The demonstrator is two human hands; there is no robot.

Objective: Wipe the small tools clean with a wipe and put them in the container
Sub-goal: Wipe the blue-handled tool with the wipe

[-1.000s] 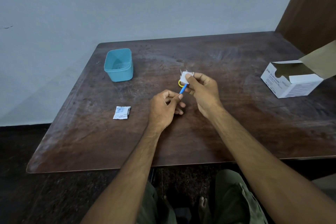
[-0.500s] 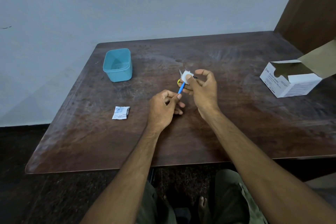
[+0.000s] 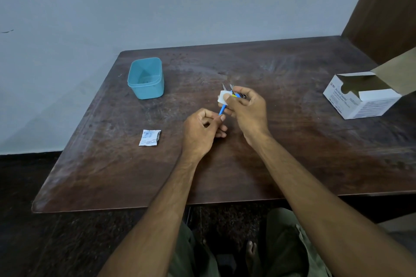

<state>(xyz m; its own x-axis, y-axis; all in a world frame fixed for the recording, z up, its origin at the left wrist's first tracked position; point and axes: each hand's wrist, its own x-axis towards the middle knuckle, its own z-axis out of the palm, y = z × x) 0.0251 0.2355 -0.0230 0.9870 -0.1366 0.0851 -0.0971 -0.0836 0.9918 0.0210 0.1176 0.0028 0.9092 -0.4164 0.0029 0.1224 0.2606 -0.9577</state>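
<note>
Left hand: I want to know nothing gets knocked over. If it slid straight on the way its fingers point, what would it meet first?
Most likely the right hand and the white wipe it pinches, just beyond the left hand along the blue tool. Depth between them is unclear.

we see a dark brown wooden table with a worn, scuffed top, and we place the rest by it. on its right end stands a white cardboard box with printed sides, its brown-lined flap thrown open toward the right. near the table's left front lies a small torn white sachet, flat on the wood. behind the table rises a pale grey-blue wall; at its far right corner we see a brown wooden panel. under the table lies a dark floor.
</note>
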